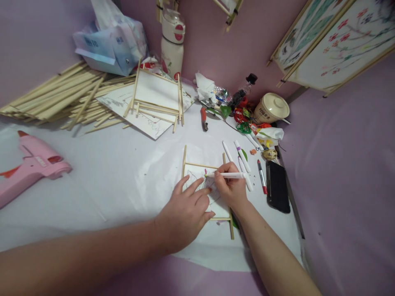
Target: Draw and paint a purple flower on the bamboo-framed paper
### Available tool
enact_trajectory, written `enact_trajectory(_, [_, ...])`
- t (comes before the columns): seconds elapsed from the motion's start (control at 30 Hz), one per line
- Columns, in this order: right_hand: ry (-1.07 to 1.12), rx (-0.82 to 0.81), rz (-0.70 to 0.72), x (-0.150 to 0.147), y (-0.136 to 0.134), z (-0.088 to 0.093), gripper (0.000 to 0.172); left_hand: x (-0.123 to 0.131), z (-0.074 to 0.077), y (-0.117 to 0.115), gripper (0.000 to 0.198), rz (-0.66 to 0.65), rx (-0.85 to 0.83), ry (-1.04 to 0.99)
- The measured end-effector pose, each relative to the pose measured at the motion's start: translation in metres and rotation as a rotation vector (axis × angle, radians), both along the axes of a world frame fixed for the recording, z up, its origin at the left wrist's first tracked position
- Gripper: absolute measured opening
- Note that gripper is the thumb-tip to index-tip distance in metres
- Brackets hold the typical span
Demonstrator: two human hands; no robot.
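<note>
A small bamboo-framed paper panel point(197, 172) with a line drawing lies on the white sheet. My left hand point(187, 216) rests flat on the panel, fingers spread, holding it down. My right hand point(230, 187) is closed round a white marker pen point(230, 175), whose tip touches the drawing near the panel's top. Several more white markers point(242, 156) lie just right of the panel, beside a red pen point(262, 177).
A pink glue gun point(33, 162) lies at the left. Bamboo sticks point(58, 98) and framed panels point(154, 98) pile up at the back. A black phone point(277, 187), a lidded cup point(271, 107), a bottle point(172, 45) and clutter sit at the right and back. Painted panels point(333, 41) lean on the wall.
</note>
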State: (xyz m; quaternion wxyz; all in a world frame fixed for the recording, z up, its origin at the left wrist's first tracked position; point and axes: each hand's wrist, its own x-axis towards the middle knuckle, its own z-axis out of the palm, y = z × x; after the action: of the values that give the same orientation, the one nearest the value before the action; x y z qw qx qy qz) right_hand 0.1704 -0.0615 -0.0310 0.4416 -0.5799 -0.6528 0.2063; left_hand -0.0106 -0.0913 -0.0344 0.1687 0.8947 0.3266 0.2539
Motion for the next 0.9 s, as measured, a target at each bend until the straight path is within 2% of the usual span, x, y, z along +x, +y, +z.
enact_trajectory(0.5, [0.000, -0.005, -0.008, 0.0005, -0.0008, 0.0018, 0.012, -0.0004, -0.0002, 0.0011, 0.023, -0.004, 0.000, -0.007])
enact_trajectory(0.9, [0.045, 0.086, -0.037, 0.0014, -0.0015, 0.0032, 0.013, -0.0006, 0.0038, 0.0005, 0.028, -0.005, -0.061, 0.035])
